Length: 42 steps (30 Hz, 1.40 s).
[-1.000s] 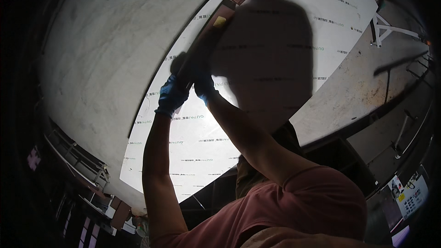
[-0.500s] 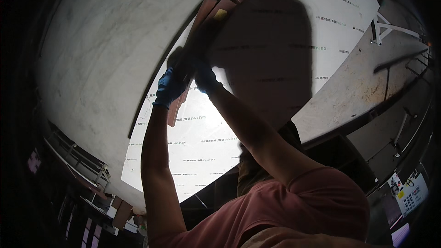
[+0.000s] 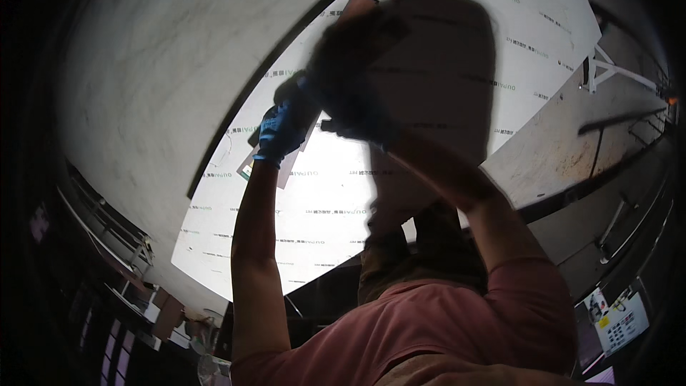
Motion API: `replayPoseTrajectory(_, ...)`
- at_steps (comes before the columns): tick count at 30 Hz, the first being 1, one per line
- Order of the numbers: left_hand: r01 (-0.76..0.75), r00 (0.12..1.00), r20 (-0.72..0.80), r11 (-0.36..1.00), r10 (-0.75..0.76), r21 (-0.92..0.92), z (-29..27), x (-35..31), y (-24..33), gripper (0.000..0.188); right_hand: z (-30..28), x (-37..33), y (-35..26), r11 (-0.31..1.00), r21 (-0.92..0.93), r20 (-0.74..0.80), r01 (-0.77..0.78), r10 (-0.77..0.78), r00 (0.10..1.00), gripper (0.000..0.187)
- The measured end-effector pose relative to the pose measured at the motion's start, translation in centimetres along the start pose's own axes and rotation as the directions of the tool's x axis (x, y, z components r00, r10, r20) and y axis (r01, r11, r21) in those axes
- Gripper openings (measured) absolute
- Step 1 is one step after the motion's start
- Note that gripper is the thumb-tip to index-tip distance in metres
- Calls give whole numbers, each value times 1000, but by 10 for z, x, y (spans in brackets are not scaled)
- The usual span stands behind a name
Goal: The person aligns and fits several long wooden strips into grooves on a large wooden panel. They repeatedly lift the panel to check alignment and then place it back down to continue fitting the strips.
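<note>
My left hand (image 3: pixel 280 131), in a blue glove, is closed around a few flat reddish-brown strips (image 3: pixel 293 166) whose lower ends stick out below it. Deep shadow covers the strips' middle; a reddish upper end (image 3: pixel 359 4) with a dark tip catches the light. My right hand (image 3: pixel 361 118), also blue-gloved, is just to the right, with its thumb spread away from fingers that reach toward the strips. Whether those fingertips touch them is hard to see in the dark. Beneath both hands lies a white sheet with rows of small print (image 3: pixel 336 207).
My head and body cast a broad shadow over the sheet. A dark edge runs along its far left, beside grey concrete floor (image 3: pixel 143 86). A white metal bracket (image 3: pixel 607 71) stands at right, boxes (image 3: pixel 166 314) at lower left, and a posted chart (image 3: pixel 620 323) at lower right.
My right hand has moved right, away from my left, and its thumb has spread. The left hand has shifted slightly right and up with the strips, whose visible ends are arranged differently.
</note>
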<state>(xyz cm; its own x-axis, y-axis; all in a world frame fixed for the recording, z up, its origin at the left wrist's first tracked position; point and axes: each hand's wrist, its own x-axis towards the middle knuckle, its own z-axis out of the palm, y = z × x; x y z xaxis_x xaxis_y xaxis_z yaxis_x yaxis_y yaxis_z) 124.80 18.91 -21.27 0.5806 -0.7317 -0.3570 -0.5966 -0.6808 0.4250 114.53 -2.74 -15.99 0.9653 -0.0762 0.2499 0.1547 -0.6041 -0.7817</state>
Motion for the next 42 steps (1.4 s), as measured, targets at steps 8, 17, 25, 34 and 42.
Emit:
replayPoseTrajectory(8, 63, 997, 36, 988, -69, 144, -10, -3, 10, 41, -20, 74, 85, 685, -493, 680, 537, -82, 729, 62)
replayPoseTrajectory(17, 132, 932, -360, 971, -52, 202, -19, -10, 56, 100, -21, 83, 88, 706, -496, 746, 506, 48, 664, 80)
replayPoseTrajectory(25, 357, 920, -286, 874, -268, 330, 22, 16, 48, 97, -34, 107, 59, 734, -471, 849, 490, 228, 476, 86)
replayPoseTrajectory(34, 274, 961, -161, 855, -225, 440, 14, 16, 50, 40, -45, 54, 80, 715, -571, 604, 402, 34, 796, 92)
replayPoseTrajectory(42, 125, 968, -250, 918, -29, 375, 25, 12, 24, 19, -68, 57, 96, 750, -483, 729, 453, 58, 682, 56)
